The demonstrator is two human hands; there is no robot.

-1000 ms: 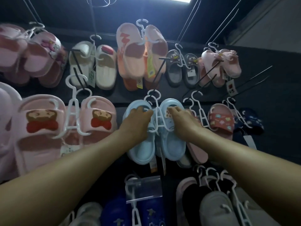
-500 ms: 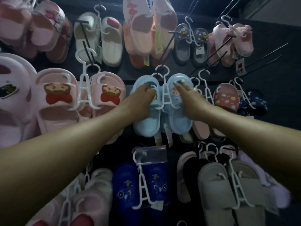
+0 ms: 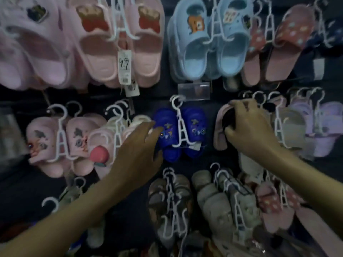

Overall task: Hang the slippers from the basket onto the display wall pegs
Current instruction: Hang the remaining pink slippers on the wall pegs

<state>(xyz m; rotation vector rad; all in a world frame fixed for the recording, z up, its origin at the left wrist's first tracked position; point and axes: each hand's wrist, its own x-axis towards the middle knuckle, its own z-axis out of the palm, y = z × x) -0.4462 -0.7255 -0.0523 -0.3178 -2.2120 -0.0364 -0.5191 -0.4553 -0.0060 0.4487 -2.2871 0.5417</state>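
Observation:
The dark display wall (image 3: 209, 106) is full of slipper pairs on white plastic hangers. A light blue pair (image 3: 209, 39) hangs in the upper row, free of my hands. Below it hangs a small dark blue pair (image 3: 179, 132). My left hand (image 3: 137, 151) reaches to the dark blue pair's left side, fingers spread and touching its edge. My right hand (image 3: 250, 127) is curled around a pink and black slipper pair (image 3: 221, 130) to the right of the blue ones. The basket is out of view.
Pink bear slippers (image 3: 118, 43) with a price tag (image 3: 124, 66) hang upper left. Red dotted slippers (image 3: 278, 43) hang upper right. Grey pairs (image 3: 222, 206) and brown pairs (image 3: 167, 204) hang below my hands. A clear label holder (image 3: 194, 91) sits above the dark blue pair.
Both hands let go of the light blue pair and dropped one row down. The view tilted downward, so the upper rows slid out of frame.

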